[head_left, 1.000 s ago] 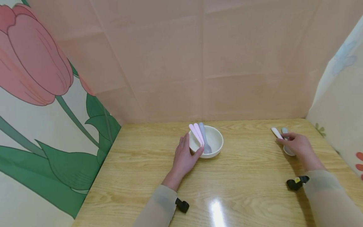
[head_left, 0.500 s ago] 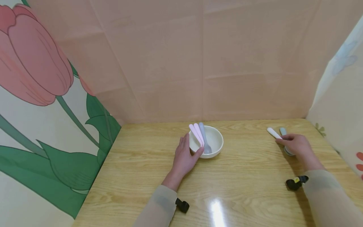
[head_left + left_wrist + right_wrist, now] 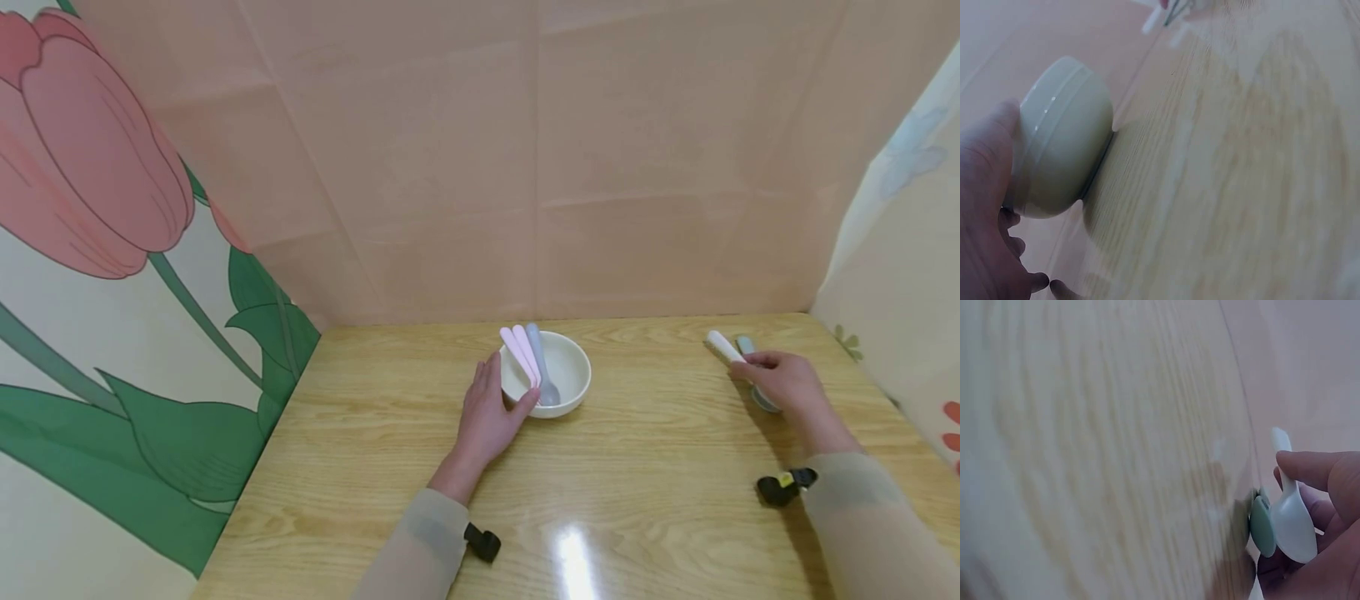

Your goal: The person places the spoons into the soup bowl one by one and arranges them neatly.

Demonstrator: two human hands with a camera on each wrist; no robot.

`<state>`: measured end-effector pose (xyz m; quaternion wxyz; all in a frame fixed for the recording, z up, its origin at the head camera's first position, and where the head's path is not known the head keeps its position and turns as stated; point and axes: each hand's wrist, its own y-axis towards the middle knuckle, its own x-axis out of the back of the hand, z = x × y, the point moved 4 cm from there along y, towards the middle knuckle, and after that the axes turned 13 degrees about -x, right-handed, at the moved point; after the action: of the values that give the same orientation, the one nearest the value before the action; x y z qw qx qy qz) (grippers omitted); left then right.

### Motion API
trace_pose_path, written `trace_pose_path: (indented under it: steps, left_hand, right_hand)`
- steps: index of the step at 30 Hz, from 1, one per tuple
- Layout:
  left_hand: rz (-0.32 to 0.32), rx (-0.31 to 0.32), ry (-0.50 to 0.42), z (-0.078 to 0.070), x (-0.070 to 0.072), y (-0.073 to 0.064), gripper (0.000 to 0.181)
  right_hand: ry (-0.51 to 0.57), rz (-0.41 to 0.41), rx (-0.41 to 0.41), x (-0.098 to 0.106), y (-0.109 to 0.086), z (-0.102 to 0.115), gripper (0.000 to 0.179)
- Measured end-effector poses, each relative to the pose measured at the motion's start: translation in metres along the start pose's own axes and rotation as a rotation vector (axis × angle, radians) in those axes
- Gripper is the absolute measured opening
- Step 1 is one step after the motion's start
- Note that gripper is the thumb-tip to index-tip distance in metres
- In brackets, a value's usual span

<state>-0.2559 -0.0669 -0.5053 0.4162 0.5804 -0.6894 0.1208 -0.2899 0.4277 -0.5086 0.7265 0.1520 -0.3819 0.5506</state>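
Note:
My left hand [image 3: 487, 421] holds the white bowl [image 3: 573, 375] at its left side, thumb at the near rim. Leaning inside are two pink spoons [image 3: 517, 346] and a grey-blue spoon [image 3: 537, 354]. Over to the right, my right hand [image 3: 789, 385] pinches a white spoon [image 3: 723, 346] by its handle between thumb and fingers. In the right wrist view the white spoon's bowl end [image 3: 1295, 528] hangs below the thumb. Right beside it is a green spoon [image 3: 1263, 528] on the table, partly hidden by the hand in the head view.
The wooden table [image 3: 645, 475] runs up to a pink cloth backdrop [image 3: 450, 183]. A tulip-printed panel [image 3: 112, 167] stands on the left, a pale printed panel [image 3: 900, 275] on the right. Black wrist cameras [image 3: 483, 543] sit on both sleeves.
The white spoon's handle has swung left and now looks lifted a little off the table. The green spoon's handle has shifted slightly left. My left hand and the bowl stay put.

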Motion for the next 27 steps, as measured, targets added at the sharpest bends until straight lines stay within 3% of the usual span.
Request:
trace_pose_path:
  steps: [6,15,21,27]
  left_hand:
    - [0.003,0.005,0.001,0.001,-0.001,0.001,0.104]
    - [-0.003,-0.014,0.011,0.002,-0.001,0.001,0.104]
    - [0.004,-0.013,0.012,0.003,-0.001,0.001,0.104]
    - [0.000,-0.004,0.009,0.003,-0.002,0.004,0.103]
  right_hand:
    - [0.069,-0.008,-0.041,0.001,-0.006,0.004,0.064]
    - [0.112,-0.067,-0.013,0.005,-0.009,0.017,0.066]
    - [0.182,-0.029,-0.018,0.004,-0.017,0.032,0.071]
    - [0.211,-0.027,0.021,0.000,-0.025,0.054,0.065]
